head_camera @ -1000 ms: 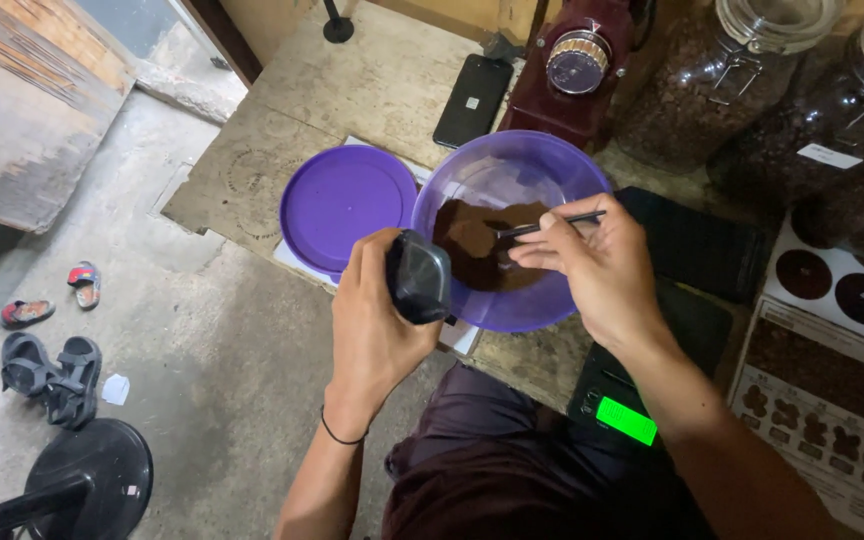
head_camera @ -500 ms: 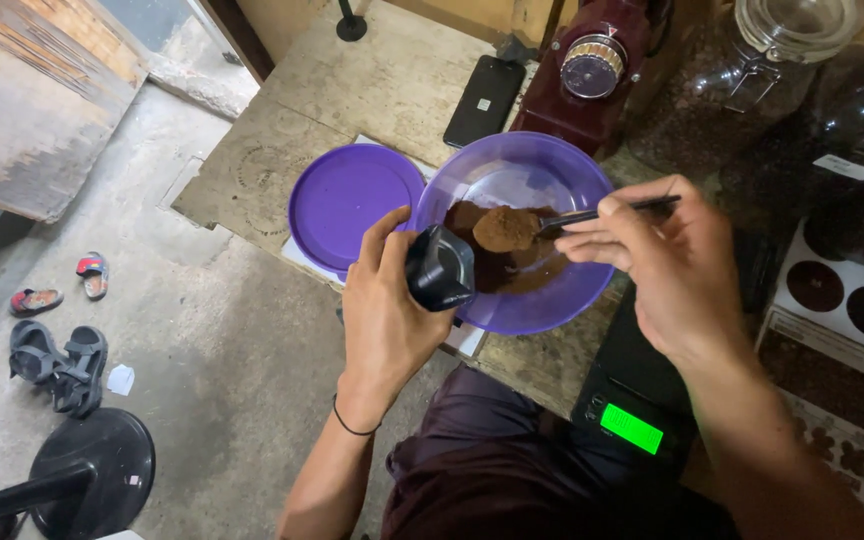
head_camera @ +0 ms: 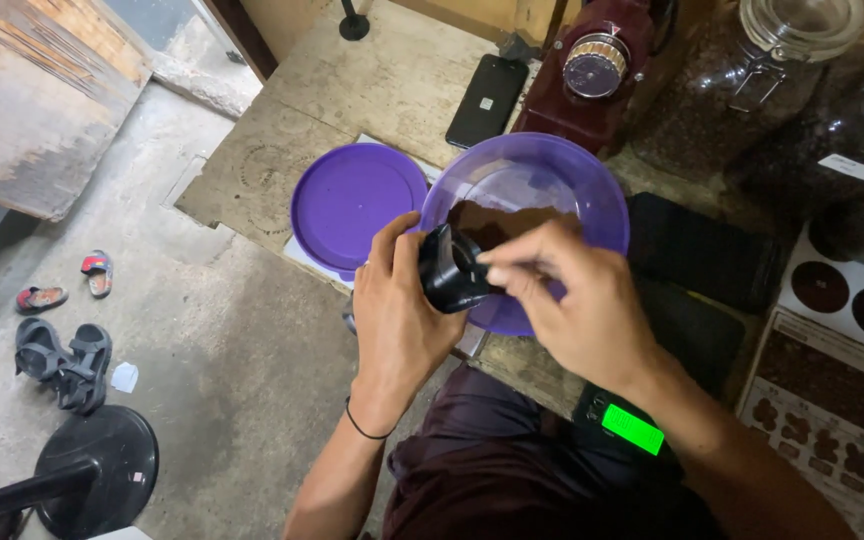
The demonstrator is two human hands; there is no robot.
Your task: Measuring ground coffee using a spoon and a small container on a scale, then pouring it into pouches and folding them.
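The left hand (head_camera: 402, 310) has its grip wrapped around a small black cup (head_camera: 450, 270), tilted at the near rim of the purple bowl (head_camera: 592, 190). The right hand (head_camera: 577, 300) covers the cup's mouth, its grip pinched there; whatever it holds is hidden. Beyond both grips, brown powder (head_camera: 497, 220) lies in the bowl, partly covered by fingers.

Floor (head_camera: 222, 330): bare grey concrete, stained, in dim daylight. Tabletop (head_camera: 392, 80): worn, pale wood. Sandals (head_camera: 57, 360) and a round black stand base (head_camera: 97, 470) lay on the floor.
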